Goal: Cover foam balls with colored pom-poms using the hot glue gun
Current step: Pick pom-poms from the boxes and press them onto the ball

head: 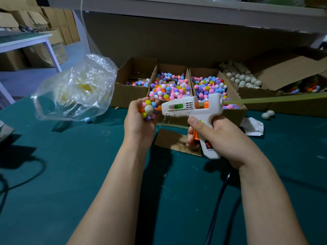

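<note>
A white glue gun (191, 107) with an orange nozzle, orange trigger and a green-lit lamp is being shown against a teal table cover (70, 174). A pale yellowish glue stick (274, 99) is being seen at its back. Pink, blue, yellow, orange, purple and white pom-poms (169, 87) are being displayed in brown cardboard boxes (127, 92). Off-white foam balls (244, 79) are being seen behind.

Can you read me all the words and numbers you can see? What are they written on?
"15W": on the white handle of the glue gun, just under its red switch.
The orange and green label on the side of the gun: too blurred to read.
The cardboard boxes and plastic bag: no writing visible.
</note>
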A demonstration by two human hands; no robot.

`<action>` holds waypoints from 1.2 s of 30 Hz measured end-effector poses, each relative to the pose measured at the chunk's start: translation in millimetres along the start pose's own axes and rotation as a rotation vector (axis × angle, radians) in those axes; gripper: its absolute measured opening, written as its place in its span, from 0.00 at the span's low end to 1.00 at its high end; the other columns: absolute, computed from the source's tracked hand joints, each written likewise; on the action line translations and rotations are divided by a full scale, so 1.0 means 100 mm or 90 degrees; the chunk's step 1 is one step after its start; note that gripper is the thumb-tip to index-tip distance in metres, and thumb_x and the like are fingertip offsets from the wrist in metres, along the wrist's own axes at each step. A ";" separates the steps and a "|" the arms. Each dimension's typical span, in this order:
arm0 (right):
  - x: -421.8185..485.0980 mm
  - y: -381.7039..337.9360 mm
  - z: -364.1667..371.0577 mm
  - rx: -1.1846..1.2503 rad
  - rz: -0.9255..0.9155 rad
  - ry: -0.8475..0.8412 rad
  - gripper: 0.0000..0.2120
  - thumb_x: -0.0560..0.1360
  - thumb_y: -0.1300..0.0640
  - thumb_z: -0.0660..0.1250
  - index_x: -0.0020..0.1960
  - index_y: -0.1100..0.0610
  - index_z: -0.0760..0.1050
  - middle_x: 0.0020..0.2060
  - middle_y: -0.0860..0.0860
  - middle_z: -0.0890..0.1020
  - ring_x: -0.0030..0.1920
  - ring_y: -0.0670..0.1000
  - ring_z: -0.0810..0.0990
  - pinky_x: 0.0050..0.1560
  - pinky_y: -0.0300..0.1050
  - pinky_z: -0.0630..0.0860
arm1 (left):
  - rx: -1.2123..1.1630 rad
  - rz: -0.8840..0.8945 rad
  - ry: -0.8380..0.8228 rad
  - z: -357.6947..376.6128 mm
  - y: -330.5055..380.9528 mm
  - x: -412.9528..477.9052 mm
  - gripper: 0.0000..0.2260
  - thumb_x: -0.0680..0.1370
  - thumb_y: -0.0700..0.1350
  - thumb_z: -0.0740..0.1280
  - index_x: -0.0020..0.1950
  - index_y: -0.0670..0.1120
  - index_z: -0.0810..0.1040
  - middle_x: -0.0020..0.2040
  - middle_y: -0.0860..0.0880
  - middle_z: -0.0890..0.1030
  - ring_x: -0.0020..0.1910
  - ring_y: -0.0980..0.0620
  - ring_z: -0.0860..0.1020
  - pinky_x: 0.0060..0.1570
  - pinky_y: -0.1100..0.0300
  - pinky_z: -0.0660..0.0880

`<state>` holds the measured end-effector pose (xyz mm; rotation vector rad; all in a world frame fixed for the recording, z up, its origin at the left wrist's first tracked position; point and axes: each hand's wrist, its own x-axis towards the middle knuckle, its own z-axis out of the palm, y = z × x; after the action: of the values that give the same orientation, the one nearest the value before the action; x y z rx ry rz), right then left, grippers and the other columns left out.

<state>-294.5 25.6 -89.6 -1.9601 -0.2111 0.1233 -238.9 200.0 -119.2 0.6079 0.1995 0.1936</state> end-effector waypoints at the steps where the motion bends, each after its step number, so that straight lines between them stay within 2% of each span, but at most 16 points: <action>1: 0.00 0.00 0.00 -0.005 0.001 -0.004 0.18 0.76 0.41 0.63 0.44 0.56 0.79 0.35 0.49 0.85 0.36 0.44 0.84 0.37 0.33 0.74 | -0.008 0.001 0.012 0.00 0.00 0.00 0.08 0.80 0.40 0.59 0.45 0.40 0.77 0.39 0.44 0.83 0.41 0.51 0.80 0.48 0.60 0.74; 5: 0.01 0.01 0.00 -0.006 0.003 -0.019 0.18 0.76 0.42 0.64 0.42 0.57 0.79 0.35 0.52 0.85 0.38 0.48 0.85 0.49 0.48 0.78 | -0.015 0.006 0.022 0.00 0.00 -0.01 0.08 0.81 0.41 0.60 0.46 0.42 0.77 0.35 0.47 0.84 0.38 0.53 0.81 0.47 0.61 0.73; 9: 0.01 0.01 0.01 -0.001 -0.004 -0.024 0.18 0.75 0.42 0.64 0.42 0.57 0.79 0.35 0.53 0.85 0.38 0.49 0.85 0.50 0.49 0.79 | -0.002 -0.004 -0.001 0.00 0.01 -0.03 0.14 0.84 0.45 0.57 0.47 0.41 0.79 0.37 0.46 0.85 0.36 0.53 0.83 0.39 0.63 0.79; 14: -0.01 0.00 0.02 0.020 -0.005 -0.040 0.22 0.69 0.38 0.65 0.43 0.57 0.79 0.36 0.54 0.85 0.40 0.52 0.85 0.53 0.53 0.80 | -0.014 -0.015 0.020 0.02 0.02 -0.06 0.13 0.83 0.45 0.58 0.47 0.40 0.78 0.35 0.46 0.84 0.33 0.55 0.82 0.30 0.66 0.77; 19: -0.01 -0.02 0.04 0.024 -0.015 -0.039 0.20 0.71 0.39 0.65 0.43 0.57 0.79 0.36 0.53 0.85 0.39 0.49 0.85 0.47 0.43 0.81 | 0.008 -0.008 0.014 0.02 0.01 -0.06 0.12 0.84 0.45 0.58 0.48 0.42 0.78 0.37 0.47 0.84 0.34 0.54 0.83 0.34 0.64 0.79; 23: -0.02 -0.03 0.07 0.039 -0.017 -0.031 0.17 0.75 0.43 0.65 0.42 0.57 0.79 0.34 0.53 0.85 0.37 0.48 0.84 0.39 0.35 0.78 | 0.037 -0.012 0.009 0.03 -0.01 -0.07 0.12 0.84 0.46 0.57 0.48 0.43 0.77 0.38 0.47 0.83 0.34 0.54 0.82 0.31 0.64 0.77; 28: -0.01 -0.05 0.07 0.051 -0.021 -0.007 0.15 0.76 0.44 0.64 0.43 0.55 0.79 0.35 0.53 0.85 0.36 0.47 0.84 0.36 0.33 0.77 | 0.054 0.010 0.029 0.05 -0.03 -0.06 0.12 0.84 0.44 0.57 0.46 0.42 0.77 0.37 0.46 0.81 0.34 0.54 0.77 0.39 0.64 0.70; 33: -0.02 -0.05 0.05 0.042 -0.017 0.004 0.17 0.76 0.43 0.63 0.42 0.56 0.78 0.34 0.52 0.84 0.36 0.48 0.84 0.38 0.35 0.79 | 0.070 0.027 0.022 0.05 -0.04 -0.05 0.10 0.82 0.42 0.58 0.46 0.43 0.77 0.32 0.48 0.83 0.33 0.55 0.78 0.38 0.63 0.73; 36: -0.02 -0.05 0.04 0.042 -0.012 -0.007 0.18 0.76 0.43 0.64 0.42 0.57 0.78 0.33 0.53 0.84 0.36 0.49 0.84 0.41 0.38 0.80 | 0.069 0.043 0.030 0.05 -0.04 -0.05 0.10 0.82 0.41 0.58 0.46 0.43 0.77 0.30 0.50 0.82 0.26 0.58 0.77 0.31 0.66 0.72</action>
<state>-297.5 31.1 -86.6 -1.8923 -0.2307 0.1270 -242.2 193.1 -116.6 0.7188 0.2355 0.2641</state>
